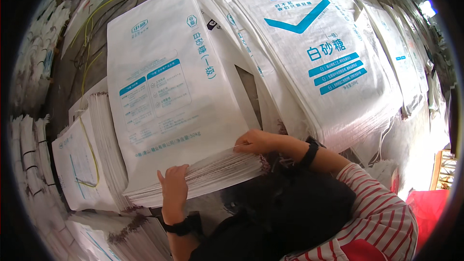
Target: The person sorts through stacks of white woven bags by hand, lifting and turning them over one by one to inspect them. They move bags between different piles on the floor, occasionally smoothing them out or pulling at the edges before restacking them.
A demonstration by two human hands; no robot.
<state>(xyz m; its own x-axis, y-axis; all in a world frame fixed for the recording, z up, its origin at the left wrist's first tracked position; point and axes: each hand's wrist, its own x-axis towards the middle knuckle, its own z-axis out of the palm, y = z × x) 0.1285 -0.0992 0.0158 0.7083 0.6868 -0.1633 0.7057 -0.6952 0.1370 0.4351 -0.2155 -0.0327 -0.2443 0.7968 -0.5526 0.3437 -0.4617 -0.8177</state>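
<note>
In front of me lies a stack of flat white woven sacks (174, 125) with pale blue print, its layered edges facing me. My right hand (253, 142) is closed at the near right edge of this stack, its fingertips pinching the edge of the upper sacks. Against the near edge, further left, my left hand (173, 191) is held with thumb and fingers apart, touching the layers. Its grip looks empty, though part of the fingertips meets the sack edges.
A taller stack of printed white sacks (299, 34) stands to the right. Another bundle (77, 164), crossed by a yellow strap (92, 152), sits on the left. More bundles (130, 237) lie at lower left. Cords (87, 34) trail on the floor behind; red material (427, 212) is at lower right.
</note>
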